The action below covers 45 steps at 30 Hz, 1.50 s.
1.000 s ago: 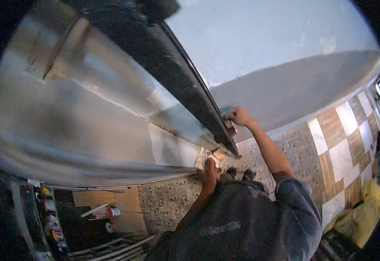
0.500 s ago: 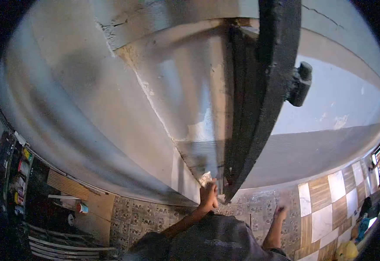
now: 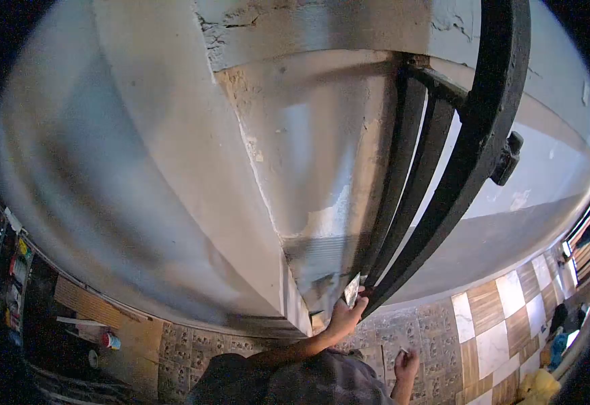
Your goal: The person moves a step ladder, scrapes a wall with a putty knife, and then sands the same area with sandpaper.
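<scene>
My left hand (image 3: 344,320) reaches forward, closed round a flat, silvery, pointed blade (image 3: 352,289) that sticks up past the fingers. Its fingertips are right at the lower end of a black metal barred frame (image 3: 470,162). Behind the blade lies a wall recess (image 3: 322,162) with patchy plaster and a chipped, pale edge. Lower down on the right, my right hand (image 3: 407,366) is held over the floor with its fingers curled; a small pale spot shows at the fingertips, and I cannot tell what it is.
A broad painted wall (image 3: 173,175) curves along the left. Patterned tiles (image 3: 193,344) cover the floor below, with brown and white checked tiles (image 3: 504,310) to the right. At lower left are a shelf of goods (image 3: 16,283) and a small tub (image 3: 110,340). Yellow cloth (image 3: 539,386) lies at lower right.
The view has shifted, and the barred frame appears further right with its separate bars showing. My left hand with the blade is nearer the bars. My right hand is lower in view.
</scene>
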Tool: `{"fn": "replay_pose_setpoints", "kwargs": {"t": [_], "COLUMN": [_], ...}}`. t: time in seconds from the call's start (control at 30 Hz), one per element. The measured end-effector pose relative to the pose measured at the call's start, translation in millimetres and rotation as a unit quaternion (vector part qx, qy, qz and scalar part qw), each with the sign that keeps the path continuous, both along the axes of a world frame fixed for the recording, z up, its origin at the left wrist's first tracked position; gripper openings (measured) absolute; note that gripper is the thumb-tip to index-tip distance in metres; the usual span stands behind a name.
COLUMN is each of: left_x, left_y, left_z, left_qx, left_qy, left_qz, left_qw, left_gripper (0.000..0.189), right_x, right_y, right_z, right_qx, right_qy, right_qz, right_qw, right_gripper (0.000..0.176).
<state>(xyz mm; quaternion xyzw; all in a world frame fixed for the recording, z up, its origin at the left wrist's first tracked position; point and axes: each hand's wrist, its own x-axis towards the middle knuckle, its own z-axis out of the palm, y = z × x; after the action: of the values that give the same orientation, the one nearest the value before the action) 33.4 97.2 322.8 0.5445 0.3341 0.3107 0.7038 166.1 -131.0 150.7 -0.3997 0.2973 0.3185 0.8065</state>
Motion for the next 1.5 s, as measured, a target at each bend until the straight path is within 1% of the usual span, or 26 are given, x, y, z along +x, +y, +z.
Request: {"fn": "replay_pose_setpoints", "kwargs": {"t": [0.03, 0.1, 0.17, 0.23, 0.27, 0.3, 0.33, 0.37, 0.4, 0.43, 0.47, 0.5, 0.53, 0.6, 0.67, 0.77, 0.8, 0.83, 0.9, 1.03, 1.1, 1.17, 1.3, 1.37, 1.43, 1.5], "left_x": [0, -2, -20, -37, -23, -27, -33, -37, -40, -44, -44, -41, -38, -33, -28, -21, -23, -27, -27, -12, -3, 2, 19, 26, 30, 33], "left_y": [0, 1, -3, 14, 18, 24, 36, 47, 46, 38, 37, 48, 51, 49, 51, 71, 84, 86, 89, 95, 94, 104, 111, 109, 108, 105], "left_z": [2, 6, 48, 62, 44, 25, 33, 40, 54, 77, 92, 93, 103, 134, 158, 160, 148, 153, 170, 168, 177, 179, 187, 195, 205, 213], "left_qx": [0.001, 0.115, 0.030, 0.010, -0.076, -0.080, 0.155, 0.381, 0.379, 0.200, 0.007, 0.080, 0.078, 0.228, 0.369, 0.365, 0.311, 0.312, 0.314, 0.338, 0.351, 0.466, 0.471, 0.536, 0.536, 0.463], "left_qy": [0.000, -0.056, -0.090, -0.375, -0.285, -0.278, -0.216, -0.145, -0.143, -0.293, -0.424, -0.423, -0.421, -0.268, -0.102, -0.168, -0.148, -0.149, -0.111, -0.120, -0.110, -0.008, -0.055, -0.029, -0.022, -0.046], "left_qz": [-0.003, 0.033, 0.035, -0.064, 0.076, 0.068, 0.051, 0.028, 0.018, 0.054, 0.089, 0.116, 0.111, 0.182, 0.247, 0.264, 0.230, 0.230, 0.126, 0.179, 0.191, 0.223, 0.257, 0.301, 0.301, 0.298], "left_qw": [1.000, 0.991, 0.995, 0.925, 0.952, 0.955, 0.963, 0.913, 0.914, 0.934, 0.901, 0.895, 0.897, 0.918, 0.890, 0.877, 0.910, 0.910, 0.934, 0.916, 0.910, 0.856, 0.842, 0.788, 0.788, 0.833], "left_gripper": [0.033, 0.033, 0.035, 0.032, 0.030, 0.030, 0.030, 0.032, 0.032, 0.035, 0.039, 0.038, 0.038, 0.033, 0.029, 0.021, 0.022, 0.022, 0.023, 0.023, 0.023, 0.022, 0.020, 0.018, 0.018, 0.017], "right_x": [-8, -42, -52, -62, -73, -81, -78, -75, -73, -72, -73, -74, -77, -82, -83, -72, -66, -62, -64, -71, -69, -67, -61, -58, -51, -50], "right_y": [14, 59, 70, 94, 116, 136, 151, 165, 182, 198, 209, 219, 230, 252, 265, 282, 286, 287, 290, 307, 317, 321, 323, 318, 319, 320], "right_z": [29, 134, 189, 212, 228, 243, 252, 259, 269, 279, 288, 296, 301, 306, 310, 298, 293, 296, 302, 308, 312, 317, 312, 322, 335, 333], "right_qx": [0.027, 0.006, 0.049, 0.111, 0.133, 0.152, 0.156, 0.158, 0.188, 0.217, 0.277, 0.336, 0.335, 0.373, 0.385, 0.401, 0.431, 0.459, 0.457, 0.411, 0.421, 0.383, 0.378, 0.348, 0.358, 0.368], "right_qy": [-0.059, -0.199, -0.276, -0.333, -0.377, -0.420, -0.436, -0.450, -0.456, -0.465, -0.409, -0.350, -0.350, -0.355, -0.329, -0.342, -0.320, -0.300, -0.286, -0.238, -0.237, -0.237, -0.261, -0.269, -0.309, -0.348], "right_qz": [0.105, 0.164, 0.348, 0.373, 0.342, 0.310, 0.333, 0.357, 0.332, 0.307, 0.298, 0.287, 0.281, 0.215, 0.214, 0.241, 0.264, 0.287, 0.251, 0.162, 0.142, 0.114, 0.133, 0.141, 0.148, 0.157], "right_qw": [0.992, 0.966, 0.895, 0.859, 0.850, 0.839, 0.822, 0.803, 0.804, 0.801, 0.817, 0.826, 0.829, 0.830, 0.835, 0.815, 0.802, 0.786, 0.804, 0.865, 0.864, 0.886, 0.878, 0.887, 0.868, 0.848], "right_gripper": [0.013, 0.023, 0.031, 0.037, 0.037, 0.038, 0.038, 0.038, 0.038, 0.038, 0.039, 0.040, 0.040, 0.040, 0.041, 0.043, 0.042, 0.042, 0.037, 0.033, 0.034, 0.034, 0.036, 0.030, 0.035, 0.041]}}
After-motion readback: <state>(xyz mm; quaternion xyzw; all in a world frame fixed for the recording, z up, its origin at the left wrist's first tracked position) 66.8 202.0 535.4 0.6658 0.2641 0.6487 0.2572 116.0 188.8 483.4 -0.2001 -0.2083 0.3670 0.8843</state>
